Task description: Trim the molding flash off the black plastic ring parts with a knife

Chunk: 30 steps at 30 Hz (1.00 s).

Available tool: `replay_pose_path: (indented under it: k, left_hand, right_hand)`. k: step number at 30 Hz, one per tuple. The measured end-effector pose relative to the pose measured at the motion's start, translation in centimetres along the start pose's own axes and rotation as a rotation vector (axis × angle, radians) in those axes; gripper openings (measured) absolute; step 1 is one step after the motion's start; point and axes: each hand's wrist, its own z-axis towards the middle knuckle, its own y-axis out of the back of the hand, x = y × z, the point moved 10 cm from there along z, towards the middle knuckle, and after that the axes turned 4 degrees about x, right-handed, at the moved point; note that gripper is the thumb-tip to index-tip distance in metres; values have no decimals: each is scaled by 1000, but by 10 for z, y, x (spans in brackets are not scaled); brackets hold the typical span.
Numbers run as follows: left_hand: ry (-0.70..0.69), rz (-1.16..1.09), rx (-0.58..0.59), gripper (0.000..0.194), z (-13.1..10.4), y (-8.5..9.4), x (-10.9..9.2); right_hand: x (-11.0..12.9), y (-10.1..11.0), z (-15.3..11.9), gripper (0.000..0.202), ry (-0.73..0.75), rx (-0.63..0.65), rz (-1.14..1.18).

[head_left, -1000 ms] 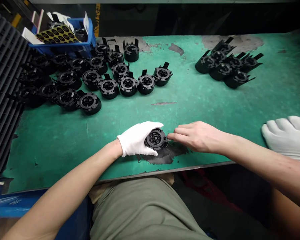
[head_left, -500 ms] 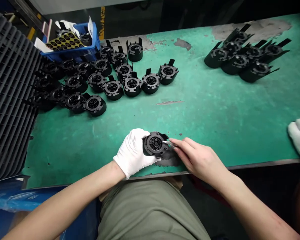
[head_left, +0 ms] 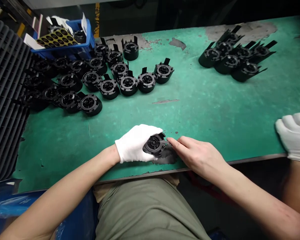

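My left hand (head_left: 137,143), in a white glove, is wrapped round a round black plastic part (head_left: 153,142) near the table's front edge. The part's ribbed, ringed face is turned up. My bare right hand (head_left: 190,150) pinches a small, thin, pale metal tool (head_left: 163,142), whose tip lies over the right side of the part's face. Most of the tool is hidden by my fingers. Further back on the left, several similar black parts (head_left: 128,83) stand in a cluster with their faces up.
On the green table (head_left: 202,110), several more black parts (head_left: 228,63) stand at the back right. A blue bin (head_left: 90,41) with a sticker sheet (head_left: 57,38) is back left, beside grey ribbed stacks (head_left: 5,100). Another person's gloved hand (head_left: 296,133) rests at the right edge.
My left hand has turned round the part, its fingers now reaching over the far rim. The whole view has shifted slightly, and the other person's hand shows more at the right.
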Motion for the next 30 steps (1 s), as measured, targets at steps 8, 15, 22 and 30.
replay_pose_path:
  k: [8, 15, 22, 30]
  left_hand:
    - [-56, 11, -69, 72, 1, 2, -6]
    - [-32, 4, -43, 69, 2, 3, -5]
    - [-44, -4, -27, 71, 2, 3, -5]
    - [-59, 9, -26, 74, 1, 1, -2]
  right_hand:
    - [-2, 6, 7, 38, 23, 46, -71]
    - [-1, 5, 9, 39, 66, 92, -84]
    - [7, 5, 7, 52, 133, 136, -115]
    - [0, 3, 13, 45, 246, 155, -72]
